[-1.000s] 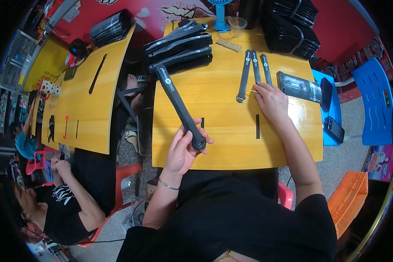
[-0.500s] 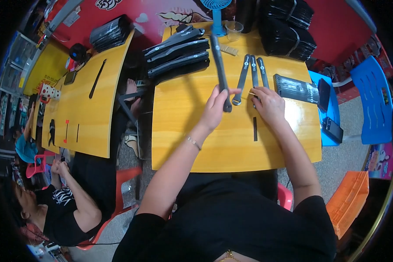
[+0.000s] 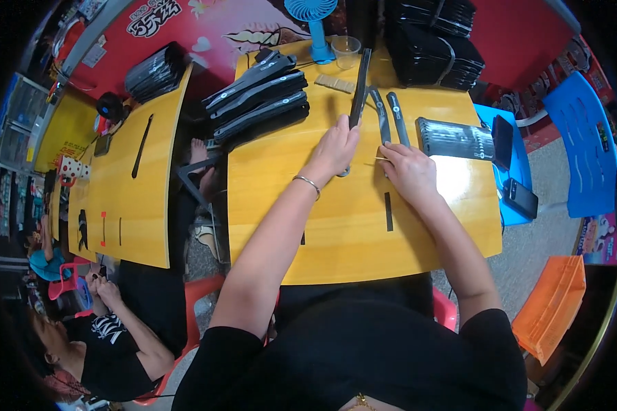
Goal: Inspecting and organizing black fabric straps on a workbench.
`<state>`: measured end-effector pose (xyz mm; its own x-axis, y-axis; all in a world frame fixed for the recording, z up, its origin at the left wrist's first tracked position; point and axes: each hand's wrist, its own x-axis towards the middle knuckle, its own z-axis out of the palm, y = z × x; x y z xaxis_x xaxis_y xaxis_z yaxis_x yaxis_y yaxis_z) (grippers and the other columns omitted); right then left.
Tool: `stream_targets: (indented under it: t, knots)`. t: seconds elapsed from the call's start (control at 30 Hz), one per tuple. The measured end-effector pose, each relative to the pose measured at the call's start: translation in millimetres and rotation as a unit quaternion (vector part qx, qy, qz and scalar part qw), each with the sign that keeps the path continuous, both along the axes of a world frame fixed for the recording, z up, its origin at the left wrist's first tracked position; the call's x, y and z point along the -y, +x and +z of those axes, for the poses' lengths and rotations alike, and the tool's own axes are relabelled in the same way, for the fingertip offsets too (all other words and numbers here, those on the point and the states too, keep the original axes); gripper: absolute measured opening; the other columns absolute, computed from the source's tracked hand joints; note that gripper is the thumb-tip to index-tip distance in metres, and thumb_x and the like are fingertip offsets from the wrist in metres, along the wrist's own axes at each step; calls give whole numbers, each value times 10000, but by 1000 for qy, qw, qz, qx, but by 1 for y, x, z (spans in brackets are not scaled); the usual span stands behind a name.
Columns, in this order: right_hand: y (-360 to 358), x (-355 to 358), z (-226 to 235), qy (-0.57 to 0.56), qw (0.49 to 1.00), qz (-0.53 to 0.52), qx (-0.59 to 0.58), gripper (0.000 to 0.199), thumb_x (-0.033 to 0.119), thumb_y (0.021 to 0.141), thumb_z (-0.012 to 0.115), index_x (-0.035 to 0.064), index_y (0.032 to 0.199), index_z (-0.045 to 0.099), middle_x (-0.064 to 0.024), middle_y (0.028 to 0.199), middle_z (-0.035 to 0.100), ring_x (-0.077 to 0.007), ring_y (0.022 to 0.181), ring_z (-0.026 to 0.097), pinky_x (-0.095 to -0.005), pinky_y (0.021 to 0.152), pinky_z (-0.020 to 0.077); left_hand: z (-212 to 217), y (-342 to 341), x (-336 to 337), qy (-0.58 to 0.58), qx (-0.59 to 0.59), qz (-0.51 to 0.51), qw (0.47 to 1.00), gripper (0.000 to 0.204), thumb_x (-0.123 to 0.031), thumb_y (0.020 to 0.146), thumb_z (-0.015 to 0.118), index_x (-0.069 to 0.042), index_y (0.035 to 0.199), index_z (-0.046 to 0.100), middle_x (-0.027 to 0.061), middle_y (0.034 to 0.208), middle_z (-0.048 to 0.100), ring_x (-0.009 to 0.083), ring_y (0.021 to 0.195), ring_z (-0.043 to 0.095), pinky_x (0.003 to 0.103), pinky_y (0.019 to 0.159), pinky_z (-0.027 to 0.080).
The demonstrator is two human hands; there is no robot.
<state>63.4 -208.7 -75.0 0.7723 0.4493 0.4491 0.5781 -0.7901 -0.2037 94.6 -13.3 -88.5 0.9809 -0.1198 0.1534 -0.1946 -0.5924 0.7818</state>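
Closed round a long, flat black strap bundle (image 3: 360,89), the left hand (image 3: 336,145) has swung beside the right hand (image 3: 413,171), which pinches a thin pale stick (image 3: 378,159) near two visible grey straps (image 3: 397,118), one fewer than before.

Open table (image 3: 349,226) separates hands (image 3: 336,147); strap stacks (image 3: 262,99) block back-left
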Motion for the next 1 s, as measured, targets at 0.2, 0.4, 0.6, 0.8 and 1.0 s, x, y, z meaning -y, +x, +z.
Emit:
stream_targets:
  t: [0.2,0.4,0.6,0.8,1.0]
  knots:
    - [0,1,0,6,1000,1,-20,239,187,746,692,132,978,680,8,1016,676,-189,802,635,-291,678,527,5,-8,-5,46,-37,47,997,290,-245,931,407,27,1030,433,317,923,588,465,862,579,530,765,451]
    - [-6,8,1,13,999,-5,-35,223,188,762,682,133,978,686,8,1016,678,-191,818,636,-298,688,528,9,-16,-31,78,-38,102,991,273,-247,927,415,21,977,409,327,931,577,470,835,582,536,730,459]
    - [-8,9,1,8,999,-8,-40,228,190,766,681,145,990,688,22,1029,676,-189,803,634,-300,683,526,15,-35,-46,98,-55,121,986,256,-242,929,413,11,969,407,323,914,574,471,832,577,532,730,456]
    - [-9,12,2,3,999,-14,-42,231,198,767,683,152,994,687,39,1019,678,-188,752,629,-292,645,522,23,-69,-57,120,-62,93,986,236,-209,924,428,4,1025,430,315,915,579,470,837,572,526,736,461]
    - [-9,11,0,8,1000,-5,-18,228,200,772,680,160,996,687,43,995,684,-187,725,627,-289,628,519,18,-107,-79,107,-48,102,988,234,-192,917,431,-4,1055,456,295,939,582,449,858,577,510,756,470]
